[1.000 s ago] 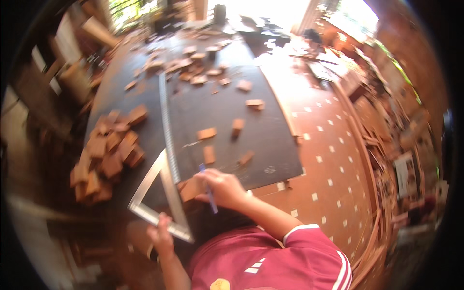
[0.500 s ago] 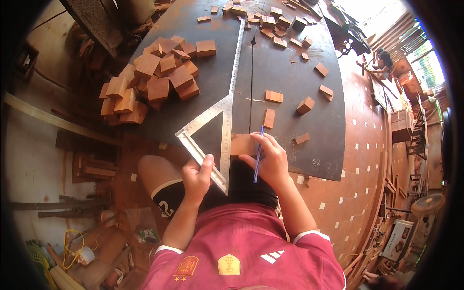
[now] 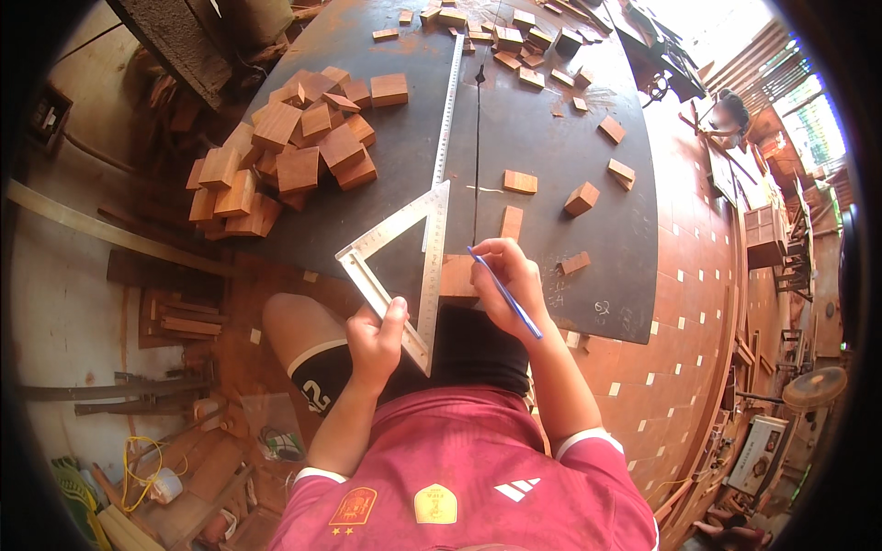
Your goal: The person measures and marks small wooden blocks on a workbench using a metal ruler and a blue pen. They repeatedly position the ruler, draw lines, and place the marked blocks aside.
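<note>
My left hand grips the thick edge of a silver metal triangle square near the table's front edge. A long steel ruler runs away from the square's far corner; whether the two are joined I cannot tell. In my right hand is a blue pen, its upper end slanting back over the wrist. That hand rests at a reddish-brown wooden block lying against the square's right edge. The fingers partly cover this block and the near end of another small block just beyond.
A heap of wooden blocks stands on the dark tabletop at the left. Smaller blocks lie scattered to the right and at the far end. Another person crouches far right. A round fan-like disc stands at the right.
My right hand has shifted slightly up, and the pen has tilted from nearly upright to slanting down to the right. The square has turned slightly in my left hand.
</note>
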Motion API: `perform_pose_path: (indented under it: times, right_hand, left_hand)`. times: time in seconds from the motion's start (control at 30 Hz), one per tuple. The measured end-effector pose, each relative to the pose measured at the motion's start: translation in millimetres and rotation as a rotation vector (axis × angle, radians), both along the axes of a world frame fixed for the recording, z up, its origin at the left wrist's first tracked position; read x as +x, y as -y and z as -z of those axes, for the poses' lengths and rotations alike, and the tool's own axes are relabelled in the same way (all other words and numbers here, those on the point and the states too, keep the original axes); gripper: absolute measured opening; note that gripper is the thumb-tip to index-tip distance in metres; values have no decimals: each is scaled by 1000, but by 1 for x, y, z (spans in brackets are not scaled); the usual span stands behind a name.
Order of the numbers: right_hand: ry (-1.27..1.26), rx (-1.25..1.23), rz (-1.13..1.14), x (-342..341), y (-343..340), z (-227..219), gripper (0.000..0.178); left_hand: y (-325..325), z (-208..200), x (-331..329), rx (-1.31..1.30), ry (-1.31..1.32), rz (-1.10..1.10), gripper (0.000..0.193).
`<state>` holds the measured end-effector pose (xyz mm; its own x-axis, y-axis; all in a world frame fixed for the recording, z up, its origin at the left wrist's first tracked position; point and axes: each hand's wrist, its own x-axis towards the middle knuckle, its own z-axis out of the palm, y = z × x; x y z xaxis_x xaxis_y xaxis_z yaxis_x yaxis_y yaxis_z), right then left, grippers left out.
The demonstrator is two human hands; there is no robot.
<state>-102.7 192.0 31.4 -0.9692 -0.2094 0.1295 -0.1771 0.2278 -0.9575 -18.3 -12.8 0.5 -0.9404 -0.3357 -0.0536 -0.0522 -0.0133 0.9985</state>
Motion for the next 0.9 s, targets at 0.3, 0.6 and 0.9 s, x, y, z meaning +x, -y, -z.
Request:
perform_pose_path:
  times: [0.3,0.6,0.9]
  right_hand:
    - [132,-204,12,-11,4,20,10]
    - [162,-87,-50,-13,3,11,9]
    - [6,80,-19,-14,8,10,18]
  left_hand:
    - [9,17,11,135,-17,-140,31]
    - [12,5,15,73,-22,-116,32]
    - [-7,4,11,43,12,-41,31]
